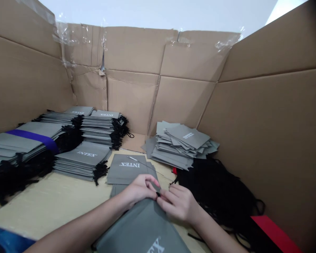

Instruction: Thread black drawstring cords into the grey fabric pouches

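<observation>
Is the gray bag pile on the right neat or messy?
Messy: the bags lie crossed at different angles, unlike the squared stack at left.

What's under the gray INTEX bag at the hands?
The gray INTEX bag lies on a pale tabletop, visible beside it. A second gray bag pokes out past its far edge. Whatever lies directly beneath the first bag is covered and can't be seen.

We count two hands, the left hand (139, 189) and the right hand (177, 205), with one grey INTEX drawstring bag (142, 228) below them, four neat stacks of bags (81, 163), one loose pile of bags (180, 144), one purple band (34, 138), one black heap of cords (213, 189) and one red sheet (274, 233).
</observation>
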The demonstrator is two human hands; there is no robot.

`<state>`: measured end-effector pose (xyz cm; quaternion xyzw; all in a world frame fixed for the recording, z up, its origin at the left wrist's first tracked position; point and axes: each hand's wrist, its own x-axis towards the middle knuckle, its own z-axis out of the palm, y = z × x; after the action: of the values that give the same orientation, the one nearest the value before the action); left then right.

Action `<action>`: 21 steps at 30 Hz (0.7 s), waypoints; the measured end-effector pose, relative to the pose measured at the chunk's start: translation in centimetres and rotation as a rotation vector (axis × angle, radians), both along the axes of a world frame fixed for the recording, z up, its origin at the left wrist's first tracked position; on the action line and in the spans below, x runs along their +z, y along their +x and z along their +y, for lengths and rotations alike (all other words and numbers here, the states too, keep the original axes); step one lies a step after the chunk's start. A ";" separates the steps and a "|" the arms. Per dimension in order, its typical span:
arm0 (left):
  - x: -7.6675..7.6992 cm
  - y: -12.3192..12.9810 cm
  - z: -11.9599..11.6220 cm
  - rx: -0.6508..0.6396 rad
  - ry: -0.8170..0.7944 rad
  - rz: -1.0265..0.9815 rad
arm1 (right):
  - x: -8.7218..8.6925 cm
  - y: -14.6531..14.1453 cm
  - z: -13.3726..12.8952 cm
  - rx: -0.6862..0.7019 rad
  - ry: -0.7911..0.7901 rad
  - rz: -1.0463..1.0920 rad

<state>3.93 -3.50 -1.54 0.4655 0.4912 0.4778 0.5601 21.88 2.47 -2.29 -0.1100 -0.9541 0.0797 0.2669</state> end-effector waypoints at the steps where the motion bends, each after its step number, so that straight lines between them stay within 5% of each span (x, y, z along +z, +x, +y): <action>1: 0.3 -0.1 0.0 -0.001 0.040 -0.022 | 0.0 -0.2 0.0 -0.034 -0.048 0.062; 5: 1.7 -0.5 -0.2 0.037 0.174 -0.039 | 0.0 -1.5 -0.5 -0.212 -0.413 0.300; 9: 1.8 -0.7 -0.1 0.041 0.216 0.049 | -0.2 -2.7 -1.3 -0.188 -0.735 0.365; 21: 1.7 -0.9 -0.4 -0.086 0.251 -0.124 | 0.5 -2.8 -1.5 -0.143 -0.999 0.484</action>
<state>3.07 -3.92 0.20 0.5220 0.3716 0.5390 0.5467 19.05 0.98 -1.75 -0.2663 -0.7018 0.5268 0.3987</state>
